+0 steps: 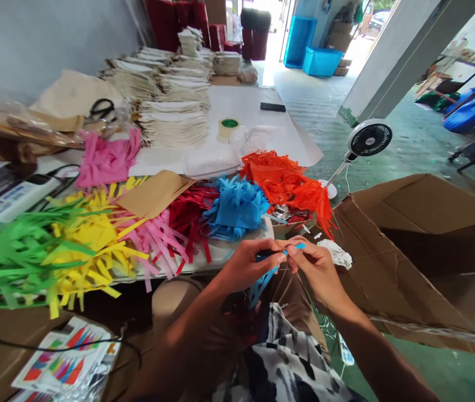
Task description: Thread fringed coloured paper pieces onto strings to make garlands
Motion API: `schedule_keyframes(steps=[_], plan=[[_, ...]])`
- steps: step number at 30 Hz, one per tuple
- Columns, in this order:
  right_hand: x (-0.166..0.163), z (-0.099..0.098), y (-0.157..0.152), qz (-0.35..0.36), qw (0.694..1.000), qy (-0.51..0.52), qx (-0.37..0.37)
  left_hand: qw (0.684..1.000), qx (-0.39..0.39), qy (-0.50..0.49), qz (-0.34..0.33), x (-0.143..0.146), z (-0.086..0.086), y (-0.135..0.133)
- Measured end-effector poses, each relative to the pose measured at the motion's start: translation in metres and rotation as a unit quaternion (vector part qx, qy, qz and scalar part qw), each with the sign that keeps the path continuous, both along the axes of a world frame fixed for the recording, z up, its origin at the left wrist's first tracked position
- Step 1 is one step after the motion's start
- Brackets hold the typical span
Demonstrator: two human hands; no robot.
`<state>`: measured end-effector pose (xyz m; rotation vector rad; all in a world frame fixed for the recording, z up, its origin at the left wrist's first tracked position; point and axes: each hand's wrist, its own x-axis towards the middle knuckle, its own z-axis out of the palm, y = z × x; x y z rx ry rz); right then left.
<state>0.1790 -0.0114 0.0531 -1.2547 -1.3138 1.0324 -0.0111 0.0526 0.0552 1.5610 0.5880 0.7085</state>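
Note:
Over my lap, my left hand [256, 261] and my right hand [309, 261] meet with their fingertips close together. Both pinch a piece of blue fringed paper [264, 282], whose cut strips hang below my left hand. A short blue end sticks out by my right thumb. Just beyond my hands, on the table edge, lies a bunch of blue fringe [239, 206]. Orange fringe [279, 178] is heaped to its right, and dark red fringe [189, 215] to its left. Farther left are pink [162, 234], yellow [90, 234] and green [19, 251] fringes.
A large open cardboard box [388, 262] stands at my right, near a white fan [369, 139]. Stacks of off-white sheets [174, 123], a tape roll [228, 128], a clear plastic tray [212, 163], black scissors [102, 107] and a black phone-like object [273, 107] are on the table.

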Motion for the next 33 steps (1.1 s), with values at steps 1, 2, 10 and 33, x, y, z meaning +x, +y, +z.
schedule_keyframes(steps=[1, 2, 10, 33], plan=[[-0.002, -0.001, 0.0, -0.003, 1.0, -0.013, 0.011, 1.0, -0.001, -0.001, -0.011, 0.001, 0.0, 0.0], [-0.003, -0.001, 0.001, -0.006, 1.0, -0.022, 0.019, 1.0, -0.003, 0.001, -0.014, 0.001, 0.0, 0.0], [0.028, 0.011, 0.029, -0.097, 0.994, 0.046, -0.013, 0.994, -0.098, 0.037, -0.041, 0.01, -0.013, 0.001], [0.09, -0.006, 0.164, 0.015, 0.761, -0.635, 0.131, 0.994, -0.003, 0.109, -0.005, -0.006, -0.002, 0.005]])
